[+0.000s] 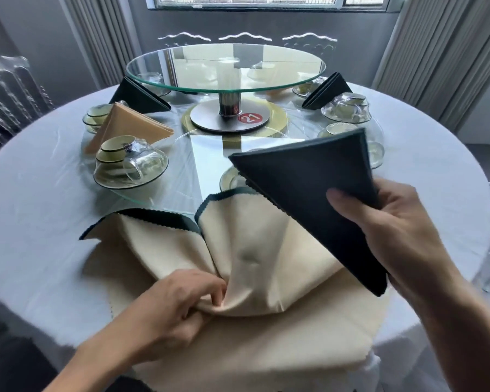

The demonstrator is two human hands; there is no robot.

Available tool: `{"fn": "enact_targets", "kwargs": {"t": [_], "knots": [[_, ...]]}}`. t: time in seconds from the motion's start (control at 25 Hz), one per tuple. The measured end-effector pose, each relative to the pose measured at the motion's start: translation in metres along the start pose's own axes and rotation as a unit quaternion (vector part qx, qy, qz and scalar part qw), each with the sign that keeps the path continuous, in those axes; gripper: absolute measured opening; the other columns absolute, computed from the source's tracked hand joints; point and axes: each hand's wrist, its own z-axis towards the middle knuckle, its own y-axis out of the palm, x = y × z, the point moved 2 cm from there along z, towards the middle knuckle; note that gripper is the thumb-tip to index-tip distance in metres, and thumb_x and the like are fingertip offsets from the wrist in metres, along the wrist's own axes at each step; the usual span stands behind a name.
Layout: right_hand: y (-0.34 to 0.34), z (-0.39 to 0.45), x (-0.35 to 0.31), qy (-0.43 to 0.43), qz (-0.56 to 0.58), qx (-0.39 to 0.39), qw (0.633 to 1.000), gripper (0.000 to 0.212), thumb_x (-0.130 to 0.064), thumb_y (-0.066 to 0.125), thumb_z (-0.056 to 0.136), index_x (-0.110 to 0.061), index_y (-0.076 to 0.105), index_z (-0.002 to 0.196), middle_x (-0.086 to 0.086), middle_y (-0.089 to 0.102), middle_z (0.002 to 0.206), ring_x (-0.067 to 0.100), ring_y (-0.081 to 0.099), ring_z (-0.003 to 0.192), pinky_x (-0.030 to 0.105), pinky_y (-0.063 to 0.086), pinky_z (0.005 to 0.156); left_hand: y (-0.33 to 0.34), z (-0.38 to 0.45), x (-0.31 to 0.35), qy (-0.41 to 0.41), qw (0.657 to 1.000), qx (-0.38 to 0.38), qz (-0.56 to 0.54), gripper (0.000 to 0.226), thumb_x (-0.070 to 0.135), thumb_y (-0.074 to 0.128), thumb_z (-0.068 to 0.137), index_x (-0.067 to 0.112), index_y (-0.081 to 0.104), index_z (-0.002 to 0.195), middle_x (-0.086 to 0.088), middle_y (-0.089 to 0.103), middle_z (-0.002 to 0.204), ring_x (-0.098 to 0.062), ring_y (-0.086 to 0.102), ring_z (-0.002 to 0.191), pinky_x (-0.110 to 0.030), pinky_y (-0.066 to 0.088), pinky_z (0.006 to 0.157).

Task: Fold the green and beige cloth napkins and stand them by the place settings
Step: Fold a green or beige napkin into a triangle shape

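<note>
Left hand point(178, 304): nearest the camera, fingers curled, pinching a bunched fold of the beige napkin point(252, 264) at the table's near edge.
Beige napkin: dark-green scalloped border, draped over a flat beige cloth point(266, 349).
Right hand point(393, 230): thumb and fingers clamp the folded green napkin point(309, 193), raised and tilted over the beige one.
Behind: glass turntable point(225, 69) on a metal post, red disc numbered 21 point(250, 118).
Left side: folded beige triangle point(128, 123), green triangle point(137, 96), bowls under upturned glass point(130, 162).
Right side: green triangle point(327, 90), cups point(347, 107).
Open room: bare white tablecloth point(40, 222) along both edges.
</note>
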Motion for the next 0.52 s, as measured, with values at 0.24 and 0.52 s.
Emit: {"fn": "enact_targets", "kwargs": {"t": [0.24, 0.52], "knots": [[0.092, 0.055, 0.014, 0.02, -0.113, 0.002, 0.993, 0.028, -0.027, 0.049, 0.075, -0.003, 0.062, 0.082, 0.019, 0.064, 0.075, 0.029, 0.061, 0.067, 0.048, 0.05, 0.062, -0.013, -0.01, 0.02, -0.045, 0.999, -0.007, -0.02, 0.023, 0.055, 0.056, 0.089, 0.034, 0.057, 0.098, 0.02, 0.065, 0.085, 0.006, 0.058, 0.083, -0.013, 0.044, 0.068], [0.178, 0.092, 0.027, 0.047, -0.311, 0.023, 0.949, 0.036, -0.035, 0.042, 0.095, -0.008, 0.059, 0.111, 0.019, 0.065, 0.112, 0.037, 0.06, 0.106, 0.041, 0.043, 0.084, -0.048, 0.073, -0.018, -0.221, 0.946, 0.202, -0.126, 0.054, 0.051, 0.061, 0.064, 0.029, 0.059, 0.113, 0.011, 0.068, 0.097, -0.009, 0.064, 0.091, -0.017, 0.047, 0.072]]}}
